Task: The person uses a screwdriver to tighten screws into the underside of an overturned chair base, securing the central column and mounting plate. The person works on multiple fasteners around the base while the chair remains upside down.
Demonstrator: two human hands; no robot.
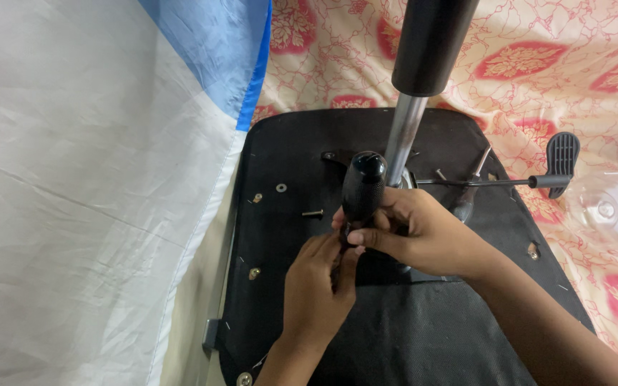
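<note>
Two hands on black screwdriver handle (363,187) — right hand (423,232) gripping it, left hand (316,286) pinching shaft below, over upturned seat base (287,157).

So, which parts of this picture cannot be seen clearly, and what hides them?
All in the head view:
- Tip of the black-handled tool: hidden behind the left hand and right hand.
- Mechanism at the foot of the metal column: covered by the right hand.
- Top of the column's black sleeve: cut by the upper edge.
- Clear plastic object: blurred, cut by the right edge.
- Chair seat underside: near end cut by the bottom edge.
</note>
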